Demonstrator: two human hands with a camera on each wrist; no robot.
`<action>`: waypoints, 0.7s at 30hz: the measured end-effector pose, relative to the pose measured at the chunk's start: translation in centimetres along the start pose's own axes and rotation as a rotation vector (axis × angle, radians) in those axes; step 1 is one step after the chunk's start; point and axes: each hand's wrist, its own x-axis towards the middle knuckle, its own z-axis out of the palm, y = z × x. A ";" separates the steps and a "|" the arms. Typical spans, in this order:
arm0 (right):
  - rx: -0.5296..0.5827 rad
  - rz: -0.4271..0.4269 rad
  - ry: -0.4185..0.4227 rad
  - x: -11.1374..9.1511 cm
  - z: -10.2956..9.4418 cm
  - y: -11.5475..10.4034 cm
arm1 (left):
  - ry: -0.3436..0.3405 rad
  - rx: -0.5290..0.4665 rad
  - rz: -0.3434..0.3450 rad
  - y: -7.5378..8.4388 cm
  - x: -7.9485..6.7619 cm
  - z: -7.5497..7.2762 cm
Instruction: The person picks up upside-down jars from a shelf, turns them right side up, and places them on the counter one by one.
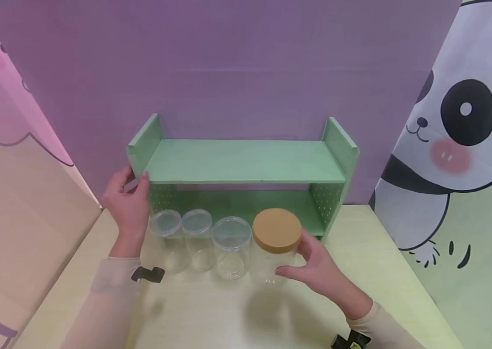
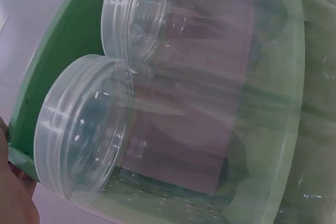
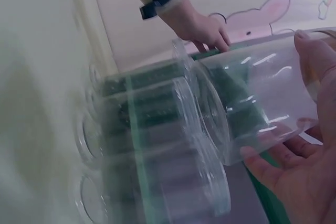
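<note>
My left hand (image 1: 130, 206) grips the left side panel of a green two-tier shelf (image 1: 246, 160), thumb at its front edge. My right hand (image 1: 317, 271) holds a clear jar (image 3: 262, 93) with a tan lid (image 1: 276, 229), thumb and fingers around its side. In the right wrist view, the held jar's base is level with the tops of the other jars, and its shadow falls on the table. To its left, three clear-lidded jars (image 1: 166, 223) (image 1: 196, 222) (image 1: 231, 233) stand in a row before the shelf. Two of their lids (image 2: 79, 124) fill the left wrist view.
A pale wooden table (image 1: 202, 320) carries the shelf and jars. Behind it hangs a purple backdrop (image 1: 246, 68). Cartoon-printed panels flank the table, with a panda (image 1: 455, 126) on the right one and a pink figure (image 1: 15, 97) on the left.
</note>
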 end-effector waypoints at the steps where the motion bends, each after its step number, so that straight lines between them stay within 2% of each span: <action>1: 0.001 -0.023 0.001 0.0 -0.5 0.0 | 0.005 -0.004 0.009 0.0 0.0 0.0; 7: -0.018 -0.099 0.038 -0.4 -3.7 0.4 | 0.024 -0.031 0.037 -0.1 -0.3 0.2; 12: -0.034 -0.109 0.074 -0.8 -5.9 1.6 | 0.033 -0.058 0.037 -0.5 -0.2 0.2; 17: 0.005 -0.107 0.114 -1.2 -7.1 3.1 | 0.021 -0.091 0.037 -0.5 -0.3 0.2; 21: -0.023 -0.081 0.140 -1.2 -7.5 4.0 | 0.022 -0.098 0.039 -0.4 -0.3 0.2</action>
